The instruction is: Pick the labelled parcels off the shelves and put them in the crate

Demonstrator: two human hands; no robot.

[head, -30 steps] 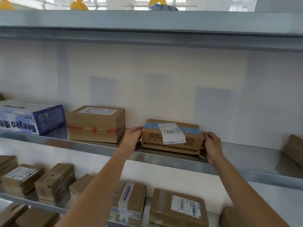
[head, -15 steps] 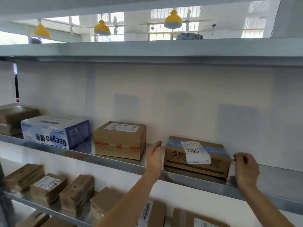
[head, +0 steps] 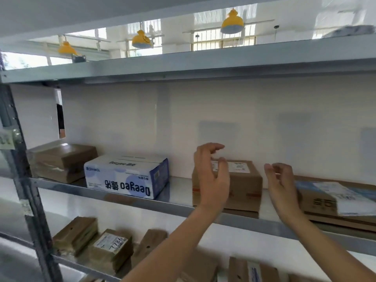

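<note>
both hands empty, fingers loosely curled and spread, gripping nothing. left hand (head: pixel 211 176) raised in front of the left end of the brown labelled parcel (head: pixel 242 186); right hand (head: pixel 281 188) held off the parcel's right end, in the gap between it and the flat blue-taped parcel (head: pixel 335 198). contact with the cardboard not discernible; apparently just short of it.

brown labelled parcel resting near the front edge of the middle shelf (head: pixel 130 199), white label on top, red tape across the front face. long axis roughly along the shelf edge, left to right, so the two short ends face one hand each. parcel directly between and just beyond the hands; left hand overlapping its outline, hence judged nearer. likely next step: close inward on both ends, then draw toward the front edge.

further out along the same shelf: blue-and-white printed box (head: pixel 127 177) to the left, wrapped brown parcels (head: pixel 61 162) near the left upright. lower shelf carrying more small parcels, one with a handwritten label (head: pixel 110 244). crate not in view.
</note>
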